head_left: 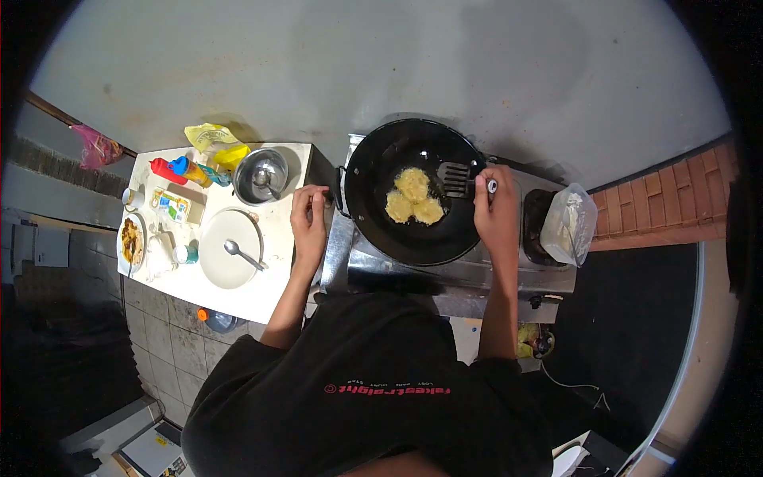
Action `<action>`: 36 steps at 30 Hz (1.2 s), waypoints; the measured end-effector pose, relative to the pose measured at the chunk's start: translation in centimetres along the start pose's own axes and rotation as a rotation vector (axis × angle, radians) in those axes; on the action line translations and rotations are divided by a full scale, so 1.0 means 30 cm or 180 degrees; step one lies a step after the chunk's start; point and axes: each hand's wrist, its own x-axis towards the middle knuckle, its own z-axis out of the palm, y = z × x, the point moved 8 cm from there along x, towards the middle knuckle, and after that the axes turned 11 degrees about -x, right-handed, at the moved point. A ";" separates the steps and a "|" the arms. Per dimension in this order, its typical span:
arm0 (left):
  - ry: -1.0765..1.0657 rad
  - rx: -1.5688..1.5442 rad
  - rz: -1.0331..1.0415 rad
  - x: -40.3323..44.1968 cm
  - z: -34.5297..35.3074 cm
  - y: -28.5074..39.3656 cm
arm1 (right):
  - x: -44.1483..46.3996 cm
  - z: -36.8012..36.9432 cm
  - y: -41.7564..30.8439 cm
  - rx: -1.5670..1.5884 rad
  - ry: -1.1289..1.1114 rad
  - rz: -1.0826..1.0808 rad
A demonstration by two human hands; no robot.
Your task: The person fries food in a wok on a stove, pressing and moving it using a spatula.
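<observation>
A black wok [429, 246] sits on the steel stove [397, 274], with several golden fritters [412, 184] frying together in its middle. My right hand [496, 208] is closed round the handle of a slotted spatula [456, 180], whose dark blade is inside the wok, just right of the fritters. Beside the wok's left handle [342, 191] is my left hand [309, 216], its fingers curled with the tips near the thumb. Whether anything is between those fingers, or whether they touch the wok handle, is too small to tell.
Left of the stove, a white table [274, 274] bears a plate [228, 266] with a spoon [242, 254], a metal bowl [248, 171], sauce bottles [163, 170] and a food plate [138, 256]. A plastic tub [569, 225] stands at the stove's right end. A wall [445, 56] rises behind.
</observation>
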 end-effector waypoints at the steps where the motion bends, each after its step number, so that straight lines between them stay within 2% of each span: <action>1: -0.0012 -0.0008 -0.0021 0.000 0.001 -0.002 | 0.003 0.016 0.011 0.0136 -0.0089 0.0123; 3: -0.0019 -0.0008 -0.0034 0.004 0.002 -0.008 | 0.004 0.032 0.023 0.0283 -0.0176 0.0239; 6: 0.0021 -0.0050 0.0037 0.003 -0.004 -0.012 | 0.004 0.017 0.022 0.0459 0.0055 0.0251; 12: 0.0010 0.0052 0.0009 0.004 0.000 0.001 | 0.014 -0.003 -0.012 -0.0107 0.0035 0.0153; 20: 0.0028 -0.0028 -0.0006 -0.001 0.000 0.006 | -0.002 0.000 0.033 0.0521 0.0173 0.0486; 23: 0.0009 0.0073 -0.0009 -0.002 -0.005 0.004 | 0.002 -0.008 0.001 -0.0043 0.0243 0.0117; 26: 0.0030 0.0047 0.0016 -0.002 -0.007 -0.007 | 0.003 -0.001 -0.020 -0.0209 0.0077 0.0122; 29: 0.0032 0.0029 -0.0006 -0.002 -0.003 0.003 | -0.018 0.008 0.019 0.0354 0.0161 0.0370; 32: 0.0027 0.0018 0.0017 -0.005 -0.006 -0.016 | -0.027 -0.005 0.016 0.0503 0.0187 0.0477; 36: 0.0036 -0.0102 -0.0029 -0.006 -0.005 -0.022 | -0.019 -0.015 -0.015 0.0056 0.0239 0.0235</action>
